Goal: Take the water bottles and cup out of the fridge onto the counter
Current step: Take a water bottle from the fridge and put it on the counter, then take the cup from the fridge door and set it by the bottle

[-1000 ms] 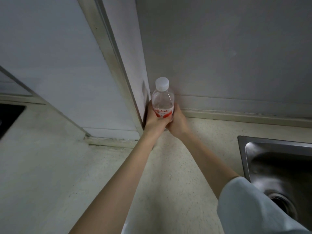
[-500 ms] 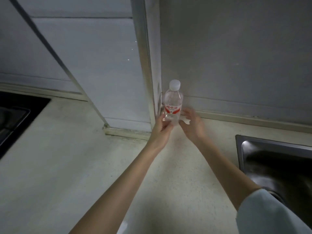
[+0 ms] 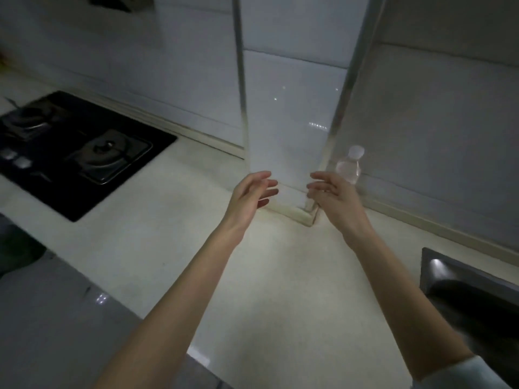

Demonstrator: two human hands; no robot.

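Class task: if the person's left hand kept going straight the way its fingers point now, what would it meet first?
Probably the tiled wall column: the left hand, open and empty, points at its base. Depth is unclear.

No text, brand or number could be read anywhere; the water bottle (image 3: pixel 349 167) stood blurred by the wall corner, its label hidden behind the right hand (image 3: pixel 334 196)

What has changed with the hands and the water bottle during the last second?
Both hands let go of the water bottle and drew back toward the person; the left hand and right hand are now open and empty. The bottle stayed upright on the counter by the wall.
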